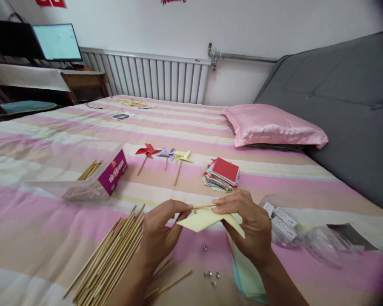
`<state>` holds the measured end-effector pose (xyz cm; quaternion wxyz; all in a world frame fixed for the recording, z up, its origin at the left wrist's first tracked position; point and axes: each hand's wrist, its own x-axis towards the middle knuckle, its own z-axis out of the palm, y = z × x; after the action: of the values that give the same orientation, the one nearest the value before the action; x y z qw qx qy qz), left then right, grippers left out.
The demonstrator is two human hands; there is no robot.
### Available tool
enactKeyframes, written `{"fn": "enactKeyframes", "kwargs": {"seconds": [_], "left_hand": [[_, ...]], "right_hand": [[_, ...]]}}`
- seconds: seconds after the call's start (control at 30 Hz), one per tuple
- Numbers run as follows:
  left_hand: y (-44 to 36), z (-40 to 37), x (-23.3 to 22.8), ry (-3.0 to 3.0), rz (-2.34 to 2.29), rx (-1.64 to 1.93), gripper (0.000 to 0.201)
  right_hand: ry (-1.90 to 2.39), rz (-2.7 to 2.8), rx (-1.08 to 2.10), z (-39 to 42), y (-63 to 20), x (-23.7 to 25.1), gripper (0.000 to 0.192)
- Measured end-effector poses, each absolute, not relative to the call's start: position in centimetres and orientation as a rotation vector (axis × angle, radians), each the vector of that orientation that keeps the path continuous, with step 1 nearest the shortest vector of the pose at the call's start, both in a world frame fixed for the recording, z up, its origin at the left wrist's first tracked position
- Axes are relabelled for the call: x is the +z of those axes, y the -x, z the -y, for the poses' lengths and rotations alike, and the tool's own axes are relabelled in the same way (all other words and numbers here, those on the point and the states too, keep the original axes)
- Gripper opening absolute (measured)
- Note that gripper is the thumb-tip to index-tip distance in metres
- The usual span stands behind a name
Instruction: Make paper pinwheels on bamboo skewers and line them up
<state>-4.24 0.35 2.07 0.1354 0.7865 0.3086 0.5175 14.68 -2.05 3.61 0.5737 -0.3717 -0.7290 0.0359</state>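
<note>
Between my hands is a pale yellow paper pinwheel (198, 222) with folded blades, and a thin wooden stick (203, 206) lies along its far side. My left hand (161, 233) pinches one end of the stick. My right hand (250, 227) is closed on the pinwheel's middle and the stick's other end; its fingers hide where the two meet. Below, several small silver thumbtacks (210, 275) are scattered on the bedspread. A bundle of wooden sticks (110, 263) lies left of my left forearm. Pale yellow and blue paper sheets (250, 276) lie partly under my right forearm.
Beyond my hands lie red (147, 150), purple (167, 152) and yellow (183, 157) pinwheels on sticks, and a stack of coloured paper squares (226, 169). A clear plastic box (105, 187) stands left. Right are a clear round container (282, 225) with small white boxes and a clear lid (328, 248).
</note>
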Motion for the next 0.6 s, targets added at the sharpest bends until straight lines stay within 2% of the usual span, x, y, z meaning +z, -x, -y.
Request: {"fn": "enactKeyframes", "kwargs": {"seconds": [0.6], "left_hand": [[4.32,-0.38,1.79,-2.253,-0.869,1.471,0.037]], "right_hand": [[0.872,1.718,0.079,2.05,-14.88,3.61,0.013]]}}
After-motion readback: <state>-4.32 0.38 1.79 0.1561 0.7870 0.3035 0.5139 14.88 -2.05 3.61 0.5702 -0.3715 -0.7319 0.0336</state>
